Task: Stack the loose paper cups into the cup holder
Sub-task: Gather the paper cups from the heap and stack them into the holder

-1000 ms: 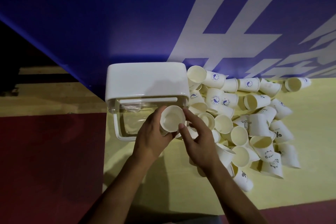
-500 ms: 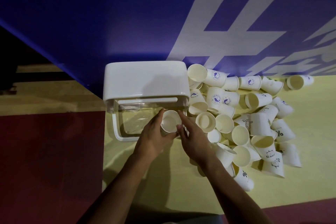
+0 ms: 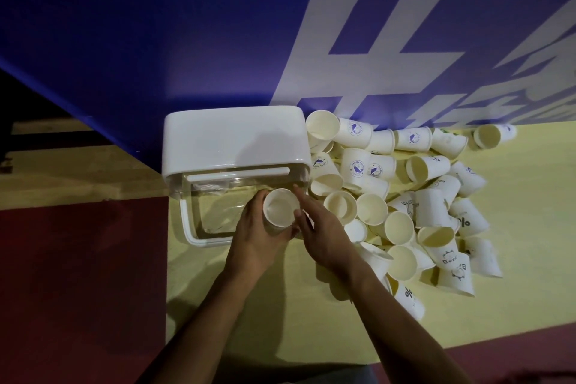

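We pinch the cup [image 3: 279, 207] mouth-up between left hand [image 3: 258, 237] and right hand [image 3: 324, 234]; the cup holder [image 3: 233, 171] lies just beyond our fingertips

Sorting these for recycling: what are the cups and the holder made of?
The held cup looks like matte paper: thin rolled rim, printed logos on others in the pile. The holder seems plastic: a glossy white top and a see-through front that shows reflections.

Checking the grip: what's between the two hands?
One paper cup, mouth up, held between left hand and right hand at the holder, in the head view.
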`<state>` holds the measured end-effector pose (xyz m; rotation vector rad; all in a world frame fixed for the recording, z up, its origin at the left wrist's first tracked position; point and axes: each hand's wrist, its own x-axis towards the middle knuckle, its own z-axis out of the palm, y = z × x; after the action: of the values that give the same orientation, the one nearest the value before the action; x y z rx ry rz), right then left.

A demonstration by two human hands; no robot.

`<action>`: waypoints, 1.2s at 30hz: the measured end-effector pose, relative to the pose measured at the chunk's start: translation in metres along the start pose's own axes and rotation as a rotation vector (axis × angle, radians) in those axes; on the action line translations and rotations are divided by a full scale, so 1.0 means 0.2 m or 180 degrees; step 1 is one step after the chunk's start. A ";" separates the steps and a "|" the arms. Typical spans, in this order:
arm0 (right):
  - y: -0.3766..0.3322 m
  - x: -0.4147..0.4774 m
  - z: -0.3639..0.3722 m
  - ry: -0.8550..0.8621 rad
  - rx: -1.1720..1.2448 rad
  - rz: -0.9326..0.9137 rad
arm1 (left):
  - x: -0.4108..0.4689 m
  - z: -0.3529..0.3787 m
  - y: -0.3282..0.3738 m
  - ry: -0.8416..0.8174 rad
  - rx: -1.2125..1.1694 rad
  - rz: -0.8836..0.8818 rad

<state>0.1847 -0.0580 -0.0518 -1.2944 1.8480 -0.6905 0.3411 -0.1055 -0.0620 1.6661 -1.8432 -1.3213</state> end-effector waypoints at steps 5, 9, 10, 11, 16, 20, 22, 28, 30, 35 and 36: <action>-0.01 -0.12 -0.12 0.0482 0.0034 -0.0038 | -0.17 -0.01 0.01 0.0482 0.0367 0.0068; 0.09 -0.24 -0.26 0.0934 0.0269 0.0151 | -0.25 0.06 0.14 0.0652 0.0487 0.0566; 0.12 -0.26 -0.30 0.0997 0.0296 0.0203 | -0.25 0.09 0.20 0.0539 0.0472 0.0646; 0.14 -0.29 -0.34 0.1053 0.0301 0.0238 | -0.24 0.13 0.26 0.0415 0.0441 0.0723; 0.26 -0.39 -0.57 0.1174 0.0384 0.0263 | -0.05 0.33 0.57 0.0209 0.0560 0.1147; 0.39 -0.47 -0.75 0.1225 0.0382 0.0360 | 0.26 0.43 0.79 0.0526 0.1326 0.1229; 0.45 -0.50 -0.84 0.1220 0.0425 0.0402 | 0.43 0.42 0.86 0.0859 0.2012 0.1231; 0.63 -0.54 -1.05 0.1199 0.0712 0.0655 | 0.66 0.42 0.89 0.0908 0.3395 0.0289; 0.67 -0.53 -1.09 0.1227 0.0690 0.0647 | 0.67 0.43 0.87 0.0966 0.3547 0.0320; 0.83 -0.44 -1.26 0.1262 0.0527 0.0690 | 0.63 0.41 0.88 0.1045 0.3382 0.0596; 0.87 -0.41 -1.31 0.1298 0.0538 0.0741 | 0.61 0.40 0.90 0.1048 0.3304 0.0681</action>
<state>-0.1071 0.0790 -0.0163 -0.8549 2.1652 -1.0133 0.1402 -0.2039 -0.0013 1.8347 -2.5511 0.1024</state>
